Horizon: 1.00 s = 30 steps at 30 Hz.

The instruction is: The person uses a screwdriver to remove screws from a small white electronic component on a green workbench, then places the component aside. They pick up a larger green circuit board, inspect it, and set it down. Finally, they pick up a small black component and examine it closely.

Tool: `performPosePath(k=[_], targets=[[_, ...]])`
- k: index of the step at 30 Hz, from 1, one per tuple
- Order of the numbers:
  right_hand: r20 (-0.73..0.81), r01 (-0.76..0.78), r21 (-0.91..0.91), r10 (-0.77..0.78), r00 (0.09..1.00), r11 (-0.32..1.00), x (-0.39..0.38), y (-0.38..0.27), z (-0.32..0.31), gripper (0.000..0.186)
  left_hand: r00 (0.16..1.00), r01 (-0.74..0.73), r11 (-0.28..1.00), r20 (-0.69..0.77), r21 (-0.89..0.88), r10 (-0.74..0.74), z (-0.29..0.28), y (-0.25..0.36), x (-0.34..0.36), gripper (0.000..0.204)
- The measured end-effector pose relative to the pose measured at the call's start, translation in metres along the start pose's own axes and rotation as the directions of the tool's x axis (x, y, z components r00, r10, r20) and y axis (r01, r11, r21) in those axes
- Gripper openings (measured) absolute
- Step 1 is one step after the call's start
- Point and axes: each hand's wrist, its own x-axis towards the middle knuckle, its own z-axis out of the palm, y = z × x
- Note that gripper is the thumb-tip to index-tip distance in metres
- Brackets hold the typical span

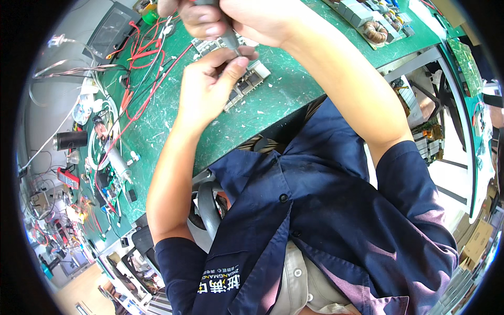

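At the top of the head view, my right hand is wrapped round a screwdriver with a grey body and some red near its upper end. Its shaft points down to the fingertips of my left hand. The thumb and forefinger of that hand are closed together around the tip; whatever they pinch is hidden. Beneath them a circuit board with dark blocks and a pale edge part lies on the green mat. Behind my left hand, another pale board is partly covered.
Red and black test leads tangle across the left of the bench. A large board with a copper coil lies at the far right. Further left are a dark cylinder, a red handheld meter and loose wiring. Cardboard boxes stand at right.
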Motion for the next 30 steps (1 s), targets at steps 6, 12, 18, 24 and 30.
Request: performPosePath(k=[6, 12, 18, 24, 30], targets=[[-0.044, 0.06, -0.124, -0.066, 0.997, 0.99, -0.005, 0.002, -0.002, 0.039, 0.998, -0.029, 0.959, -0.047, 0.282, 0.044, -0.002, -0.002, 0.007, 0.02], [-0.019, 0.066, -0.089, -0.068, 0.998, 0.994, -0.001, 0.005, 0.0, 0.036, 1.0, -0.005, 0.972, -0.023, 0.234, 0.01, -0.005, 0.0, 0.003, 0.021], [-0.033, 0.094, -0.227, -0.104, 0.994, 0.969, 0.001, 0.0, 0.008, 0.036, 0.999, -0.005, 0.977, -0.032, 0.215, 0.012, -0.007, 0.002, 0.001, 0.018], [-0.048, 0.088, -0.202, -0.1, 0.994, 0.975, -0.005, -0.003, 0.007, 0.033, 0.986, -0.066, 0.95, -0.127, 0.304, 0.109, 0.005, -0.005, 0.006, 0.028], [0.002, 0.113, -0.159, -0.114, 0.993, 0.981, 0.002, 0.006, 0.007, 0.031, 0.998, -0.055, 0.994, 0.021, 0.096, 0.053, -0.001, 0.002, -0.001, 0.021]])
